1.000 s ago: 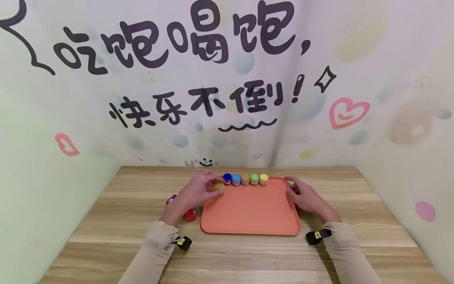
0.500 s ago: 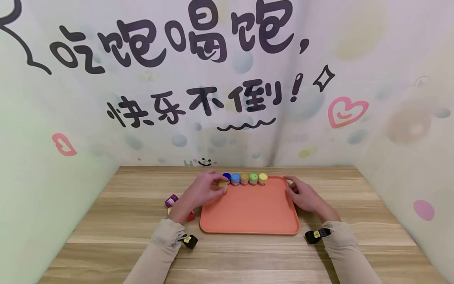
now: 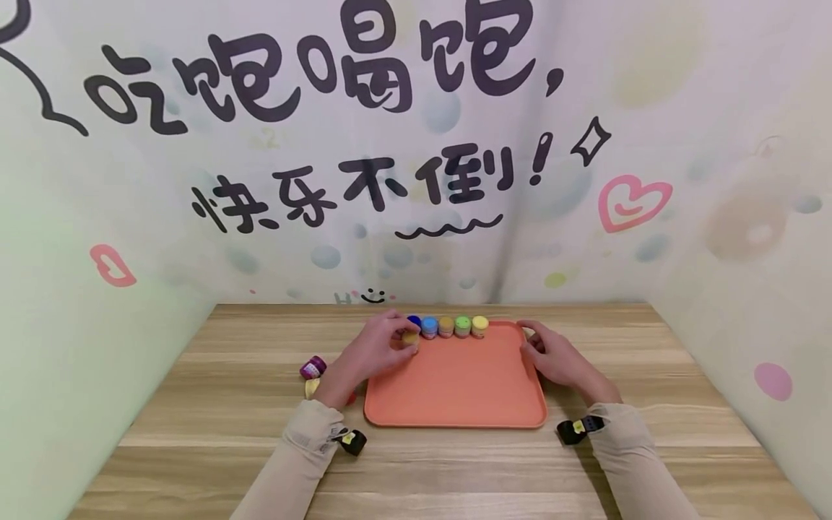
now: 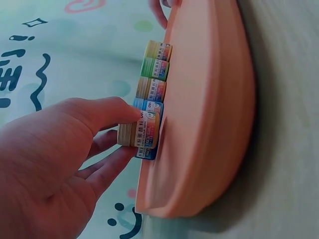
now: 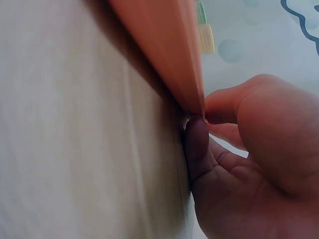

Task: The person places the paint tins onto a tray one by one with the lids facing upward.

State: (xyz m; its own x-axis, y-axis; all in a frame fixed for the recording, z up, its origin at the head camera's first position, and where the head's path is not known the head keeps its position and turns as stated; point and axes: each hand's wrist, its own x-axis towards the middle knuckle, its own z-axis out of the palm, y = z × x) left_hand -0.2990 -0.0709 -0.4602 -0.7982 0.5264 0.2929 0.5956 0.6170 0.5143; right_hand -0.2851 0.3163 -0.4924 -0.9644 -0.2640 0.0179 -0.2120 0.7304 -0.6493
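My left hand point(image 3: 370, 348) pinches a small paint jar point(image 4: 147, 130) with a tan lid between thumb and fingers, over the back left part of the orange tray point(image 3: 455, 390). Along the tray's back edge stands a row: a dark blue jar point(image 3: 414, 321) partly covered by my fingers, a light blue jar point(image 3: 430, 327), a tan jar point(image 3: 445, 327), a green jar point(image 3: 462, 327) and a yellow jar point(image 3: 479, 327). In the left wrist view the held jar overlaps the blue ones. My right hand point(image 3: 557, 357) grips the tray's right edge near its back corner.
Left of the tray, a purple jar point(image 3: 313, 367) and a pale yellow jar point(image 3: 312, 388) lie on the wooden table point(image 3: 221, 404). A red jar point(image 3: 352, 398) is mostly hidden behind my left wrist. A printed curtain point(image 3: 364, 253) hangs behind the table.
My left hand has shifted slightly right with the tan-lidded jar, now in front of the dark blue one. The purple and pale yellow jars are uncovered, the red one more hidden. My right hand keeps its grip.
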